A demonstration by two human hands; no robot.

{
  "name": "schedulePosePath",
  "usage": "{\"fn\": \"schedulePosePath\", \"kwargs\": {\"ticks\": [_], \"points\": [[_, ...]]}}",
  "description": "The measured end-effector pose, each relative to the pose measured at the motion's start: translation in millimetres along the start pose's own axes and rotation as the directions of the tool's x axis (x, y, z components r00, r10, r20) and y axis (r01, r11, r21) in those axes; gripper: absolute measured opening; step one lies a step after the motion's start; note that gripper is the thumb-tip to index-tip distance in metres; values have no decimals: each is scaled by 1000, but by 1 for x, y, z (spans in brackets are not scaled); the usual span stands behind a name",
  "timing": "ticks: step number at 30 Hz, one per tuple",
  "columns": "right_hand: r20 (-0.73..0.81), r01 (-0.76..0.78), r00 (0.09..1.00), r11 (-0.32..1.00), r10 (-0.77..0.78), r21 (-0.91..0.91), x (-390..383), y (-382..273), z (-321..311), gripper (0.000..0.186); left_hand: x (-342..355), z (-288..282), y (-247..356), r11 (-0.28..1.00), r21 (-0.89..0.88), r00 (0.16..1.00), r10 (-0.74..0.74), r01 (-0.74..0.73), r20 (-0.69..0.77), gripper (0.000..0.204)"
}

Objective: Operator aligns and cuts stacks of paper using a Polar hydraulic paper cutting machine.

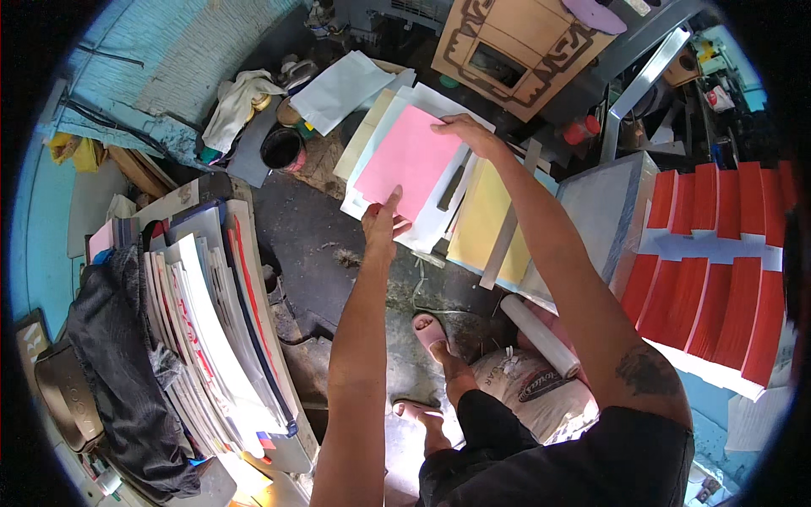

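Note:
Both my hands grip a pink sheet [407, 156] over white paper [355, 201]. My left hand [384, 215] holds its lower edge with the thumb on top. My right hand [465, 131] is closed on its upper right corner. Just right of the pink sheet are a short dark strip [452, 190] and a yellow sheet [481, 220] crossed by a long pale grey strip [492, 264]. My fingers beneath the sheet are partly hidden.
Upright paper stacks [211, 313] stand left, red-edged stacks [701, 304] right. Behind are a dark can [283, 150], loose sheets [338, 89] and a cardboard panel [524, 42]. A white roll [536, 334] and a sack [524, 389] lie beside my feet.

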State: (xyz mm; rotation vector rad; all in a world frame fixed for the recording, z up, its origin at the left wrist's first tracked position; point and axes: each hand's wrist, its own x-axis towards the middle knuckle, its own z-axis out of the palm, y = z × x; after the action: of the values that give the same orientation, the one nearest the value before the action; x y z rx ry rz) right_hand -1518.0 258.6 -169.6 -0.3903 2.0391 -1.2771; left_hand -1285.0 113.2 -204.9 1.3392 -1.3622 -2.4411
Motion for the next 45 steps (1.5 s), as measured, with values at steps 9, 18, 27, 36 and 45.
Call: {"fn": "schedulePosePath", "kwargs": {"ticks": [9, 18, 27, 36, 45], "points": [[77, 46, 997, 971, -28, -234, 31, 27, -4, 55, -14, -12, -10, 984, 170, 998, -44, 51, -46, 101], [-490, 296, 500, 673, -714, -678, -66, 41, 77, 61, -324, -158, -134, 760, 600, 951, 308, -251, 8, 42], [433, 620, 649, 765, -625, 175, -568, -1, 454, 18, -717, -408, -191, 709, 705, -28, 705, 28, -708, 25], [811, 609, 474, 793, -342, -22, -686, -161, 779, 78, -844, -724, -216, 955, 292, 38, 291, 40, -956, 87], [886, 682, 439, 697, -148, -222, -673, -171, 803, 50, -831, -669, -245, 890, 455, 407, 423, -19, -810, 49]]}}
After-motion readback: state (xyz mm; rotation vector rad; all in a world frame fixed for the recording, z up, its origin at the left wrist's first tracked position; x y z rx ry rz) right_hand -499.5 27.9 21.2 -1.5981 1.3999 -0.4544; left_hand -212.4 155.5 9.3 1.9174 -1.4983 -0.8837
